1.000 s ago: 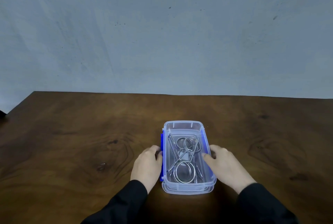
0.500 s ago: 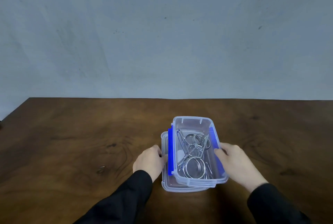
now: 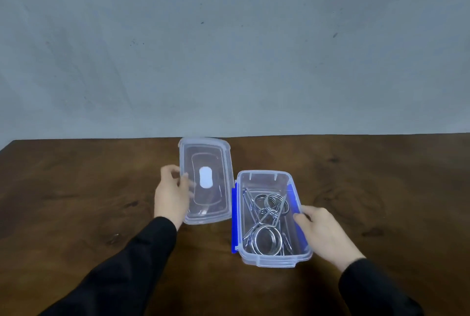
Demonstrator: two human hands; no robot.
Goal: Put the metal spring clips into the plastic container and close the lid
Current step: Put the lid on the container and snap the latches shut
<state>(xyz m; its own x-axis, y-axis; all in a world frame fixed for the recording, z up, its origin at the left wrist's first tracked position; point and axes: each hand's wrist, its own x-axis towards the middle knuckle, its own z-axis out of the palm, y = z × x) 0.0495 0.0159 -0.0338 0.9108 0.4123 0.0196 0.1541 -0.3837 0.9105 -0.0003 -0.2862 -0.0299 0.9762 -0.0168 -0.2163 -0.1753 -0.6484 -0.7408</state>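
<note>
A clear plastic container with blue side latches sits on the wooden table, right of centre, with no lid on it. Several metal spring clips lie tangled inside it. My right hand grips the container's right wall. The clear lid, with a white oval in its middle, is held tilted up to the left of the container. My left hand holds the lid by its left edge. Both sleeves are black.
The dark wooden table runs to a grey wall behind. The table's far left corner shows at the left edge of the view.
The container was lifted off the lid beneath it and moved right. My left hand picked the lid up and raised it to the left of the container.
</note>
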